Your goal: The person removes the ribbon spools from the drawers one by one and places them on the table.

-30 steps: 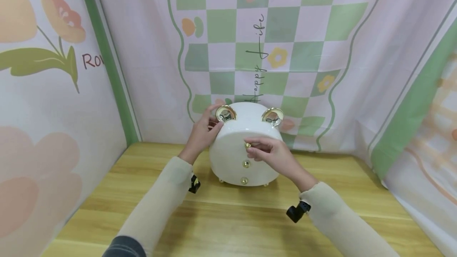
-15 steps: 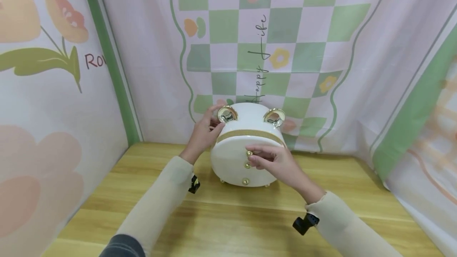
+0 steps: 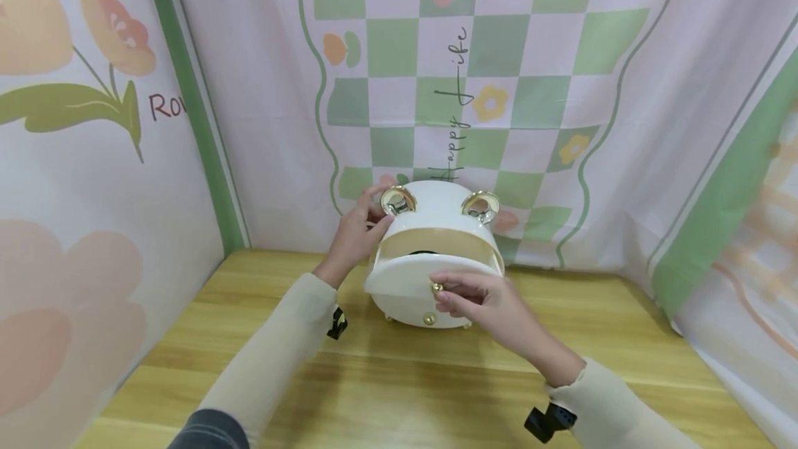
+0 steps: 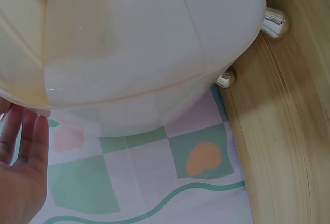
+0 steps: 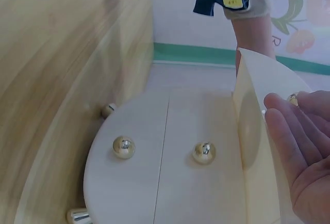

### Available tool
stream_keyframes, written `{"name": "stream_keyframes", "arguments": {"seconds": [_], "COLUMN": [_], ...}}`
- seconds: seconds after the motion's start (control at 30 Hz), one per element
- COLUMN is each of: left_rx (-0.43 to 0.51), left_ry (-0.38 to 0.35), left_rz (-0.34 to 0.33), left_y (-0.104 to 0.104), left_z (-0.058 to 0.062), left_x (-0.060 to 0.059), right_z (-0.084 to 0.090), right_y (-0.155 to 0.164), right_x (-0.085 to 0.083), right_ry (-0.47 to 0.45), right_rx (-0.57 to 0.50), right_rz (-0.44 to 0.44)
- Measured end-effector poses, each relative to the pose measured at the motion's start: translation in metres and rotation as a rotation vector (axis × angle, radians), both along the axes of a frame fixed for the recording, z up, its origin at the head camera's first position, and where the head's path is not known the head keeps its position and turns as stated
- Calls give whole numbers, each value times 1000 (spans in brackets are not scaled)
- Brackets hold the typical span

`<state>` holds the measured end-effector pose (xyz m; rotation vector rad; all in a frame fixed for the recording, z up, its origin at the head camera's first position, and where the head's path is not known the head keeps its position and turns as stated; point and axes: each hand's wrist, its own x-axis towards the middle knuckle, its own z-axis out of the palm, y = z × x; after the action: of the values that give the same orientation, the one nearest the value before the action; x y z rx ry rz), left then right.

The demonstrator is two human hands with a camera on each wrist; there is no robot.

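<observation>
A white, rounded box with drawers [image 3: 439, 210] stands on short gold feet, with two shiny gold ear-like rings on top. Its top drawer [image 3: 393, 276] is pulled out towards me, and a dark curved edge shows inside. My right hand [image 3: 483, 300] pinches the gold knob [image 5: 293, 99] of that drawer between thumb and fingers. Below, the middle knob [image 5: 204, 153] and bottom knob [image 5: 124, 147] sit on drawer fronts that are closed. My left hand [image 3: 357, 233] holds the box by its upper left side, thumb and fingers around the left ear [image 3: 397, 201].
The box stands on a wooden table [image 3: 374, 386], near its back edge. Behind hangs a checked curtain [image 3: 393, 47] with green and white squares. A flowered panel [image 3: 81, 192] closes off the left side. Black wrist cameras [image 3: 550, 423] are strapped to the sleeves.
My right hand has drawn the top drawer by its knob from closed to well out, moving towards me and downward. The left hand stays at the box's left ear.
</observation>
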<state>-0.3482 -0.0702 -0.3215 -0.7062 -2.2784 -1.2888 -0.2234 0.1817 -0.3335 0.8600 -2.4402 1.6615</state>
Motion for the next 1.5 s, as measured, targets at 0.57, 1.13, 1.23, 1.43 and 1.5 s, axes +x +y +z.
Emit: {"name": "stream_keyframes", "arguments": {"seconds": [0.57, 1.13, 1.23, 1.43, 1.5], "left_rx": [2, -8, -9, -13, -12], "left_ry": [-5, 29, 36, 29, 23], "left_rz": [-1, 1, 4, 2, 0], "left_y": [1, 0, 0, -1, -1], "left_z": [2, -1, -2, -2, -2], "left_x": [0, -3, -4, -3, -3], "right_z": [-6, -18, -18, -11, -6], "right_y": [-1, 0, 1, 7, 11], "right_x": [29, 46, 46, 45, 44], "right_ry": [54, 183, 214, 334, 366], "right_rx": [-38, 21, 30, 79, 87], "right_rz": [3, 7, 30, 65, 84]}}
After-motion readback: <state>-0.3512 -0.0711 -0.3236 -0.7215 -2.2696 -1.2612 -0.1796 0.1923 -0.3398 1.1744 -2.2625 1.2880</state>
